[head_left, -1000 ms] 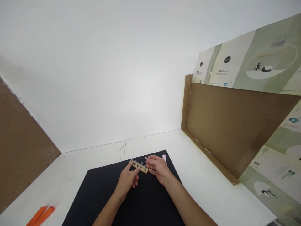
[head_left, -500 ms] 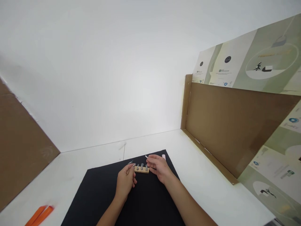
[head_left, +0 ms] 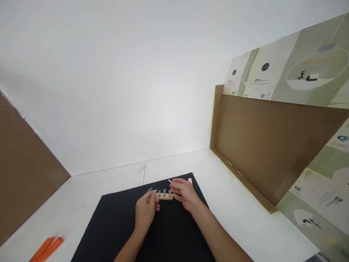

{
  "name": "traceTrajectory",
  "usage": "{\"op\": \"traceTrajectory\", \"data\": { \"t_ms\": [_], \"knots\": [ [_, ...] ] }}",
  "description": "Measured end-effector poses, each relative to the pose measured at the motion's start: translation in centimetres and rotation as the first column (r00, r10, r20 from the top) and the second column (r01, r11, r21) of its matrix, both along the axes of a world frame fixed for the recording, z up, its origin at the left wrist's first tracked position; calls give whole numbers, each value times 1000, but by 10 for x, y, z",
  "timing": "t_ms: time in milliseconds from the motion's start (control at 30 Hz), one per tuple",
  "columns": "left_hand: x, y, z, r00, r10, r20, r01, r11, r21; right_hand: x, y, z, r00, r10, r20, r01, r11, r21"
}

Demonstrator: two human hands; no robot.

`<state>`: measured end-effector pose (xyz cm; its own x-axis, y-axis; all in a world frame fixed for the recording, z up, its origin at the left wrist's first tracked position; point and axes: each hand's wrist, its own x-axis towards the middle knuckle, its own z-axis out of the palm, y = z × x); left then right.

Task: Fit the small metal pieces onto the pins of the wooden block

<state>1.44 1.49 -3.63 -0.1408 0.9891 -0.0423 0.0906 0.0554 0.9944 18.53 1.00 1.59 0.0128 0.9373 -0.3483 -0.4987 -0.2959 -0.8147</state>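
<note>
A short pale wooden block point(head_left: 164, 198) carries several upright metal bolts point(head_left: 164, 193) in a row. My left hand point(head_left: 145, 211) is closed at the block's left end, thumb and forefinger pinched together there and hiding that end. Whether a small part also sits between those fingertips I cannot tell. My right hand point(head_left: 184, 193) is by the block's right end, its thumb and fingers closed on a thin, light-coloured stick point(head_left: 169, 181) that points up and left. Just behind my left fingertips lies a small grey metal piece point(head_left: 149, 189), partly hidden.
Beneath both hands is a black mat point(head_left: 117, 222) on a white table point(head_left: 68, 207). A pale pink cylinder point(head_left: 190, 180) stands beyond my right hand. Orange strips point(head_left: 46, 250) lie front left. Cardboard panels point(head_left: 272, 145) rise at the right and left, with a white wall behind.
My left fingertips have shifted very slightly at the block's left end. My right hand stays almost still with the stick. The view has moved a little.
</note>
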Motion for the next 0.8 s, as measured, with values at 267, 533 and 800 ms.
{"op": "traceTrajectory", "data": {
  "t_ms": [267, 533, 800],
  "knots": [
    [3, -3, 3, 1000, 15, 7, -15, 1000, 20, -3, -1, -1, 1000, -12, -11, 12, 1000, -6],
    [5, -14, 14, 993, 48, -106, -41, 997, 70, -2, 3, -2, 996, -91, 13, 90, 991, 102],
    [5, -23, 24, 970, 70, -231, -23, 979, 200, -2, 0, 2, 995, -77, -61, 84, 989, 125]
  ]
}}
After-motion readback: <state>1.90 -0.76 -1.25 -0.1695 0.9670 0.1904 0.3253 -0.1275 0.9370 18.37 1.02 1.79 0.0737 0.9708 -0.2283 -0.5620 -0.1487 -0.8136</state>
